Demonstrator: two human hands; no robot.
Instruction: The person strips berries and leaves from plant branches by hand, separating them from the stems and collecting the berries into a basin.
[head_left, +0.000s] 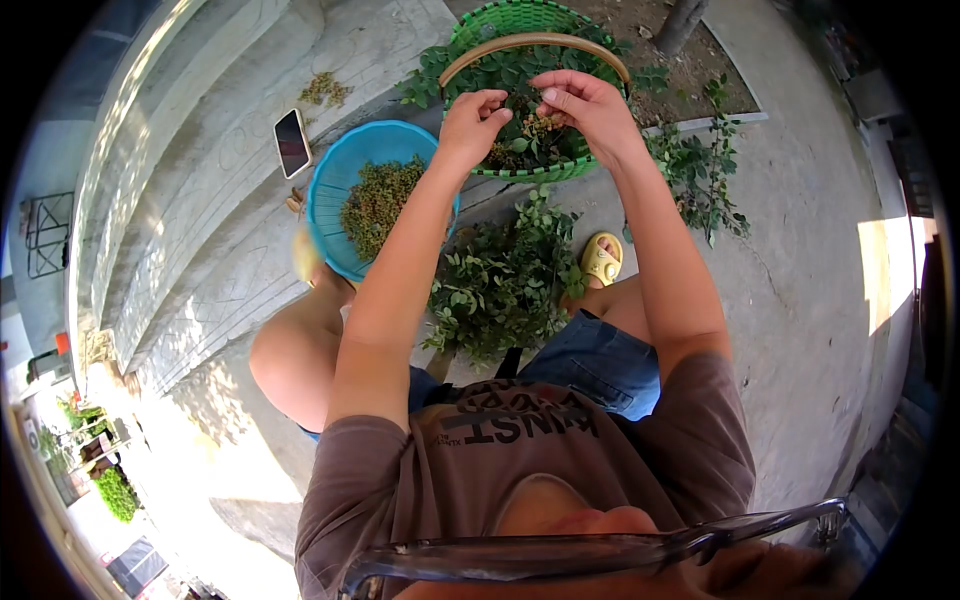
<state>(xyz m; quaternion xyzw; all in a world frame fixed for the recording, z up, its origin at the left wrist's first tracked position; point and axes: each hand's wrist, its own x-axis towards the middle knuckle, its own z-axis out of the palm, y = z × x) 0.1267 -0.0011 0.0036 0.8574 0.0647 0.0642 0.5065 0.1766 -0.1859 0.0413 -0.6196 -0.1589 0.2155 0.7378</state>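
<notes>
Both hands are over a green woven basket (480, 22) with a tan curved handle (530, 40), full of leafy sprigs (500, 72). My left hand (474, 122) is at the basket's near left side, its fingers curled towards the thumb; anything between them is too small to make out. My right hand (592, 108) has thumb and fingers pinched together just above a cluster of small yellowish-brown berries (540, 132). Whether the pinch holds that cluster's stem is unclear. Left of the basket, a blue plastic basin (330, 190) holds a heap of similar small berries (378, 205).
A heap of leafy branches (500, 285) lies between my feet, near a yellow sandal (601, 257). More branches (700, 165) are on the ground at right. On the concrete steps (215, 150) are a phone (293, 143) and a small berry pile (325, 90). A tree trunk (682, 22) stands behind.
</notes>
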